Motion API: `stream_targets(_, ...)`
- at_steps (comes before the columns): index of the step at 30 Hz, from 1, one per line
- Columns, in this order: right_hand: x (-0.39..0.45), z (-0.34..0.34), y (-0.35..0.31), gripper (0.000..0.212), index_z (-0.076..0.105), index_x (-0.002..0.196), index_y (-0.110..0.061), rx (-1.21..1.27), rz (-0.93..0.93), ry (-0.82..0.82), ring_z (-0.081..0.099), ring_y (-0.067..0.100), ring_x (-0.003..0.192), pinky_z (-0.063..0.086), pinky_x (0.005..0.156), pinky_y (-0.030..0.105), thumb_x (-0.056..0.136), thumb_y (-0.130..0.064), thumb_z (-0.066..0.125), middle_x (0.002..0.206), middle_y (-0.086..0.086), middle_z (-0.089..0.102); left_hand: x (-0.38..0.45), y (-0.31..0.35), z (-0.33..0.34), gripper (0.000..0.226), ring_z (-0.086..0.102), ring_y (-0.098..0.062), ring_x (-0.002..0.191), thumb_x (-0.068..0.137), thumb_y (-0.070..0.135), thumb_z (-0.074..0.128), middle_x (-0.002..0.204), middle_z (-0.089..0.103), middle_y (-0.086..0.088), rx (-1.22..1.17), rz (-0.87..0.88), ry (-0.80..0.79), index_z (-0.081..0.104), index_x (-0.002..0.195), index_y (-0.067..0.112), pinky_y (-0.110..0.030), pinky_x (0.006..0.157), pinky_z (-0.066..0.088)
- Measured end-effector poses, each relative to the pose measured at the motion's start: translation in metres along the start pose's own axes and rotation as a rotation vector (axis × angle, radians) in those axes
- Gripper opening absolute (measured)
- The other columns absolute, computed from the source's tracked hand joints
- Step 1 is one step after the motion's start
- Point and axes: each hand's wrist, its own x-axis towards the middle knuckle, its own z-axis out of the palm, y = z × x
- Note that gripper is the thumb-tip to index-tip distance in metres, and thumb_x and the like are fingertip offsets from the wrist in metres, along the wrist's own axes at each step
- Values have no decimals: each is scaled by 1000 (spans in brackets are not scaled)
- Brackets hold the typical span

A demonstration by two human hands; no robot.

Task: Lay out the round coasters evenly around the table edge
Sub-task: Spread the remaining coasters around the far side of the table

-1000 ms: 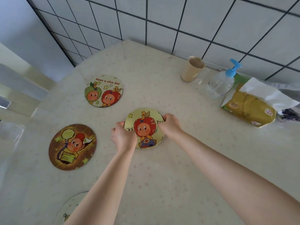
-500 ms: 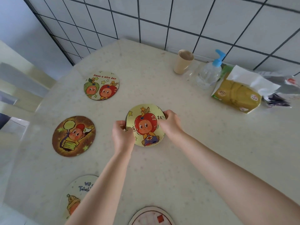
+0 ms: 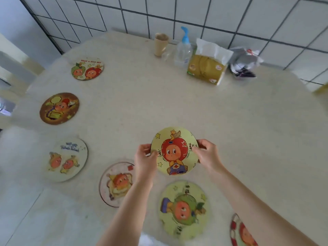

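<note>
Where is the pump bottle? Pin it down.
In the head view, the pump bottle stands at the table's far edge by the tiled wall, between the paper cup and the tissue pack.

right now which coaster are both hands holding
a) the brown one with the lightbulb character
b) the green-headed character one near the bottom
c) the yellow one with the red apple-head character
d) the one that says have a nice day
c: the left hand and right hand pinch opposite edges of the yellow red apple-head coaster, while the brown coaster and the others lie on the table untouched.
</note>
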Motion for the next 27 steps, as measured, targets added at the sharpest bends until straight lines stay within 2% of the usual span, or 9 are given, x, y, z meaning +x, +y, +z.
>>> stream_targets(3,-37,-56,45,13,62,92,-17,-54,-33,46,63,18,86,53,76,34,89,-6,55,84,-9,63,-63,-33,43,19,59,-8,85,91,6,54,102,63,1,-9,-7,-12,54,100,22,-24,66,48)
stream_targets(7,-83,-127,84,15,60,93,-21,-82,-14,124,51,6,59,41,48,15,90,-7,54,78,-15,60,-133,-60,86,22,65,-16,86,88,6,53,100,66,1,-1,-39,-66,55,92,27,-38,75,58)
stream_targets(9,-103,-160,102,15,60,95,-21,-61,29,144,47,7,53,38,42,13,91,-8,54,80,-11,62,-170,-68,103,22,65,-12,84,88,5,55,97,66,2,7,-18,-88,57,95,25,-31,69,56)
stream_targets(11,-118,-184,117,14,62,98,-18,-25,78,172,53,11,61,44,53,20,91,-9,54,86,-6,66,-198,-75,115,22,63,-10,82,88,2,56,95,67,2,21,-4,-120,57,98,22,-23,64,50)
stream_targets(13,-132,-205,129,17,64,103,-14,18,115,202,61,14,74,52,65,28,91,-9,54,91,-4,67,-217,-84,128,22,64,-13,87,86,3,58,97,68,0,67,-3,-153,57,97,22,-26,71,53)
stream_targets(17,-143,-233,153,20,63,110,-11,18,119,238,59,11,72,50,64,25,93,-10,54,88,-11,62,-236,-96,150,19,65,-17,93,88,6,59,103,68,-4,149,8,-206,59,103,17,-29,77,54)
stream_targets(20,-143,-248,163,24,61,117,-10,0,135,262,62,14,78,55,71,32,94,-14,55,98,-7,62,-242,-95,166,17,65,-18,83,90,6,57,100,66,-5,189,19,-245,58,106,12,-28,63,57)
stream_targets(22,-139,-259,165,26,61,119,-10,7,148,291,64,17,88,56,79,35,94,-14,55,107,-1,64,-241,-91,178,15,66,-22,85,91,5,57,100,66,-6,203,18,-273,57,103,12,-36,71,59)
stream_targets(27,-117,-287,158,20,62,113,-12,-10,142,345,60,10,80,47,62,20,95,-14,54,102,-3,64,-226,-74,216,14,64,-19,94,89,6,59,103,66,-2,267,44,-345,58,97,18,-39,85,56)
